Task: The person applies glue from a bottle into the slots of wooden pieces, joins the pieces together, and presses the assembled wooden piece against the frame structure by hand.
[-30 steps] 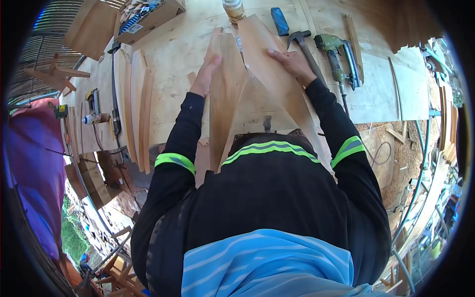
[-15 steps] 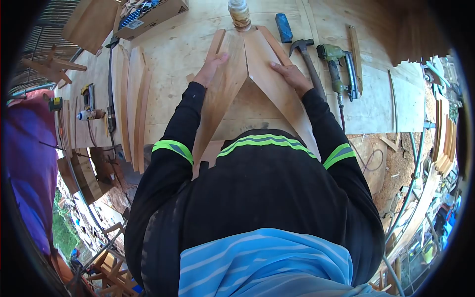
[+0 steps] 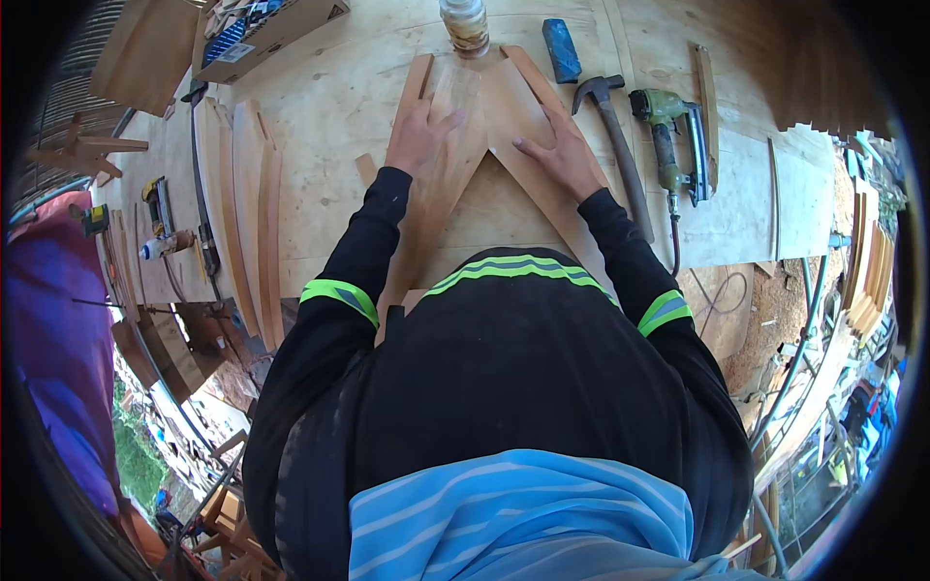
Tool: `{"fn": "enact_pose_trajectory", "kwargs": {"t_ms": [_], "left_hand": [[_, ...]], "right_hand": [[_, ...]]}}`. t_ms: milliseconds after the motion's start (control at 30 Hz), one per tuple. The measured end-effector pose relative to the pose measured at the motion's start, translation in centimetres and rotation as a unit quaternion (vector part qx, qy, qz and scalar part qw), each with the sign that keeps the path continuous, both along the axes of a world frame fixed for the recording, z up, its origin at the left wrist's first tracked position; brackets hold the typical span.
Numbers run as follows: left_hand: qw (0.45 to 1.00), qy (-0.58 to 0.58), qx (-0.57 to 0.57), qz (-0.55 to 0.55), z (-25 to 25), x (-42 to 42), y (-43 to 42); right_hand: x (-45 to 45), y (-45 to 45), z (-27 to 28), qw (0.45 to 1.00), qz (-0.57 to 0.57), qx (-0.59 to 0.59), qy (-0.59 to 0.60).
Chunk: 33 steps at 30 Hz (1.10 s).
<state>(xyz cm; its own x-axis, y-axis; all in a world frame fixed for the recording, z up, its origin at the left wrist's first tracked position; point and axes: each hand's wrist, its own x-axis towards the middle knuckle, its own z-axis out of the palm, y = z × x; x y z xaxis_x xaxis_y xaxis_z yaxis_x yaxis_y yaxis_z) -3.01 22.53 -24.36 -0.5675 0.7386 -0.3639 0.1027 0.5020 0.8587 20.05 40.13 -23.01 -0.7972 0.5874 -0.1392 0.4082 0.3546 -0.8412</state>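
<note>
A: Starting close in, seeing what?

B: Seeing black sleeves [image 3: 360,240] with bright bands, then, up on the table [image 3: 329,126], a left board [image 3: 444,184] and a right board [image 3: 535,186], both lying directly under the hands.

A: Running which way, lengthwise?

B: Pointing away from the body, slanting inward and coming together at the far ends, so making an upside-down V, with the join sitting between the hands.

A: Resting which hand nearer that join?

B: Judging it nearly even. Laying the left hand [image 3: 420,137] palm down on the left board, with fingers spread; laying the right hand [image 3: 562,155] loosely splayed on the right board, with the thumb pointing inward. Not managing to tell about any fingertips curling round the outer edge.

A: Going farther out?

B: Passing a hammer [image 3: 612,140] and a nail gun [image 3: 668,145] off to the right, then a blue block [image 3: 560,50], and a jar [image 3: 467,29] standing just past the boards.

A: Reading any writing?

B: Spotting a label [image 3: 235,52] on the cardboard box [image 3: 281,37] at far left, but finding the print too small; making out no brand on the nail gun either.
</note>
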Motion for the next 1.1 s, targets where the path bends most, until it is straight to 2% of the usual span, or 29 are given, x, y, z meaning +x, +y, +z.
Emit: {"fn": "enact_pose_trajectory", "kwargs": {"t_ms": [33,67,100,167,233,300,367,433,533,800,867,967,1033,1100], "left_hand": [[0.985,0.170,-0.023,-0.012,0.0,0.7,-0.1],[0.940,0.338,-0.043,-0.025,0.2,1.1,-0.1],[0.941,0.334,-0.046,-0.025,0.5,1.2,-0.2],[0.901,0.427,0.018,-0.072,0.9,2.1,-1.6],[0.906,0.417,0.009,-0.075,2.0,4.1,-3.5],[0.910,0.409,0.002,-0.075,1.6,5.7,-5.1],[0.911,0.390,-0.068,-0.115,0.5,7.2,-6.8],[0.915,0.382,-0.065,-0.107,-0.2,7.4,-7.0],[0.917,0.384,-0.058,-0.092,-1.0,7.2,-6.6],[0.918,0.389,-0.051,-0.060,-0.6,4.8,-4.5],[0.881,0.462,-0.052,-0.089,-0.1,5.0,-4.5],[0.904,0.418,-0.028,-0.080,-0.9,6.2,-4.1],[0.900,0.427,-0.071,-0.060,0.3,6.8,-3.7],[0.893,0.433,-0.113,-0.045,0.4,6.5,-3.6]], "right_hand": [[0.2,-0.3,-0.4,1.000,0.001,-0.005,-0.007],[0.2,-0.4,-0.7,0.996,0.030,0.078,-0.010],[0.0,-0.5,-0.7,0.985,0.059,0.160,-0.011],[1.1,-2.3,-0.6,0.982,0.068,0.174,0.004],[2.8,-4.1,0.2,0.979,0.080,0.188,0.017],[4.7,-4.7,0.5,0.965,0.040,0.240,-0.096],[5.9,-4.8,-0.4,0.961,0.055,0.247,-0.109],[6.3,-4.9,-1.3,0.956,0.065,0.260,-0.118],[5.8,-4.2,-2.3,0.973,0.069,0.208,-0.067],[2.4,-1.3,-2.9,0.961,0.083,0.261,-0.032],[2.3,-1.5,-2.3,0.960,0.080,0.264,-0.045],[2.4,-1.9,-1.6,0.950,0.083,0.297,-0.045],[2.2,-1.8,-1.9,0.941,0.090,0.326,-0.026],[2.1,-1.6,-2.3,0.952,0.093,0.285,-0.055]]}}
